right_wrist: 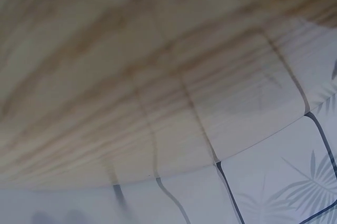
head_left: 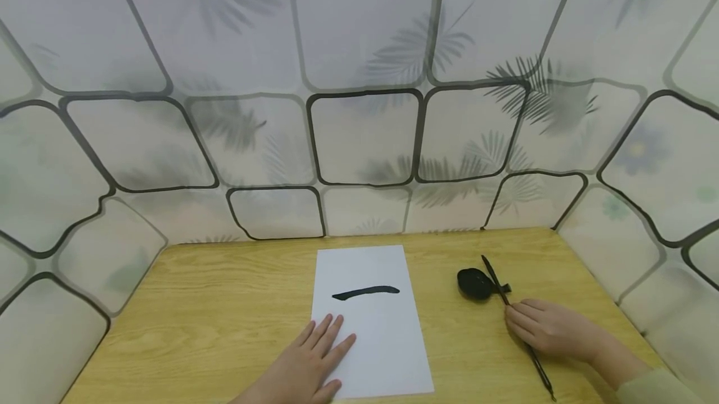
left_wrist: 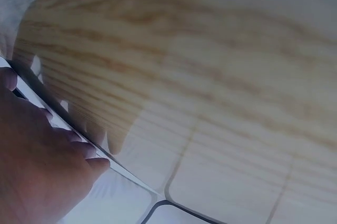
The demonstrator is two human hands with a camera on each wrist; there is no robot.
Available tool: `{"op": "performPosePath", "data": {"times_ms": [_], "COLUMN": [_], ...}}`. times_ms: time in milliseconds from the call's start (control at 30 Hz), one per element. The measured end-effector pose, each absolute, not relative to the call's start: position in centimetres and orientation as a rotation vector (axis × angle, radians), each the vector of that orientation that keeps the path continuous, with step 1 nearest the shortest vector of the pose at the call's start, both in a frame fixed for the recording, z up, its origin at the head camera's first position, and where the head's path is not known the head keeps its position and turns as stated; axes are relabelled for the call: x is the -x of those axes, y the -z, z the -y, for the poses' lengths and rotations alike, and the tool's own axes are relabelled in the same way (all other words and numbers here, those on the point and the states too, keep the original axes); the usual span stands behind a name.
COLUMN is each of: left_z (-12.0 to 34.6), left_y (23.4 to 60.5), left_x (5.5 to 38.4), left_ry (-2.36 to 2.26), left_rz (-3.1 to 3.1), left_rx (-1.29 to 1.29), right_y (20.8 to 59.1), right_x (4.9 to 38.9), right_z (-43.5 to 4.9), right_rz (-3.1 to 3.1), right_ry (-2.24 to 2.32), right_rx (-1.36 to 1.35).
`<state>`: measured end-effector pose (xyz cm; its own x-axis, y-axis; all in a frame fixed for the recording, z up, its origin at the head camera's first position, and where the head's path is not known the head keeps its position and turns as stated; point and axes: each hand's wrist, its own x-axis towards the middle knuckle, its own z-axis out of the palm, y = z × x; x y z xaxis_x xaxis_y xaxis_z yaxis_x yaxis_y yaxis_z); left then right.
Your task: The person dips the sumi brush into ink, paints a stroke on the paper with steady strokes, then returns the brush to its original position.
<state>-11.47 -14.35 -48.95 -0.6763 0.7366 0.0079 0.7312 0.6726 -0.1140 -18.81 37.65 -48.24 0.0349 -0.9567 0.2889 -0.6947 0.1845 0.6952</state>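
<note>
In the head view a white sheet of paper lies on the wooden table, bearing one thick black horizontal stroke. My left hand rests on the sheet's lower left with its fingers spread. The left wrist view also shows this left hand along the edge of the paper. To the right, my right hand holds a dark writing brush by the middle of its handle. The brush slants across the short handle of a small black ink dish, its bristle end pointing away from me.
The yellow wood-grain table meets a padded wall with dark outlines and leaf prints at the back. Similar panels close in on the left and right sides. In the right wrist view only the tabletop and wall appear.
</note>
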Motion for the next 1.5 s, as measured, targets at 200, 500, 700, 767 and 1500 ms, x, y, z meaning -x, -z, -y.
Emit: {"op": "performPosePath", "data": {"times_ms": [200,500,700,767,1500], "left_z": [14.4,14.5,14.6,14.5,14.0], "left_y": [49.1,49.3,49.5,49.5,48.8], "left_x": [11.3,11.4,11.3,11.3,11.4], "left_ry": [-0.159,-0.144,-0.146,-0.140,-0.273], "left_rz": [2.789,2.771,2.692,2.699,2.456], "left_rx": [1.231,1.233,1.228,1.228,1.275], "right_y": [48.3,48.2,48.1,48.1,46.4], "right_x": [18.8,18.6,18.6,18.6,18.7], "right_z": [-37.9,-38.3,-38.3,-38.3,-35.8], "right_rz": [1.735,1.731,1.754,1.754,1.766], "right_ry": [0.439,0.422,0.407,0.403,0.409], "right_rx": [-1.567,-1.554,-1.545,-1.541,-1.451]}}
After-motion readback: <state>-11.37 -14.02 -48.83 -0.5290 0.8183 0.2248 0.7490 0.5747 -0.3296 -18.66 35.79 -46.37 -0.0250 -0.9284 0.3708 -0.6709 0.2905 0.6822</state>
